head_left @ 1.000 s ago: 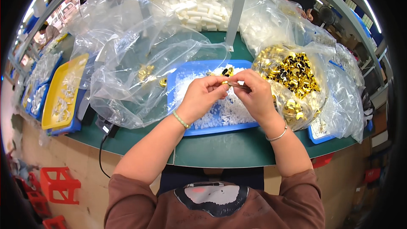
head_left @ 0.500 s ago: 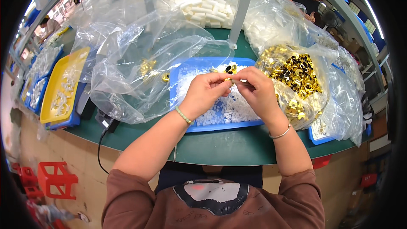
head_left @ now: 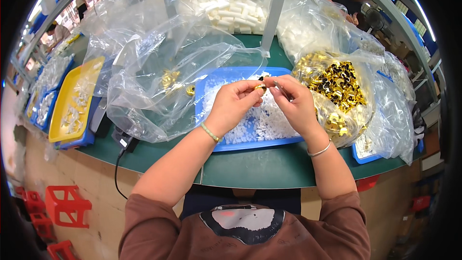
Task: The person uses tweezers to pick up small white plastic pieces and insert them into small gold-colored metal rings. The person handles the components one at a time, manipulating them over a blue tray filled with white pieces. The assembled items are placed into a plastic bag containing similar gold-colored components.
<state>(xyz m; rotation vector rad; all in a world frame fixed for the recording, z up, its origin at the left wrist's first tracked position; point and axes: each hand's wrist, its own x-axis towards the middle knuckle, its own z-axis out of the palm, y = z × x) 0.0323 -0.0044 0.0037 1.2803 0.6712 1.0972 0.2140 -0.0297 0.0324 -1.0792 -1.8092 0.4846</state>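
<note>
Above the blue tray (head_left: 250, 143), my left hand (head_left: 234, 104) pinches a small shiny gold piece (head_left: 260, 87) between thumb and fingertips. Close beside it, my right hand (head_left: 297, 106) is closed on a thin grey metal tool (head_left: 283, 89); its exact kind is hard to make out. A small gap shows between the fingertips of the two hands. Many small white plastic pieces (head_left: 240, 132) lie in the tray under my hands. To the right, a clear bag holds a heap of curved gold pieces (head_left: 339, 86).
Clear plastic bags (head_left: 144, 91) spread left of the tray, with a few gold pieces inside. White cylinders (head_left: 236, 14) fill a bag at the back. A grey metal post (head_left: 275, 12) rises behind the tray. At left stands a yellow tray (head_left: 57, 127); red stools (head_left: 68, 206) are on the floor.
My right hand has drawn slightly right, away from my left, and turned so the grey tool shows in it. My left hand keeps its pinch on the gold piece.
</note>
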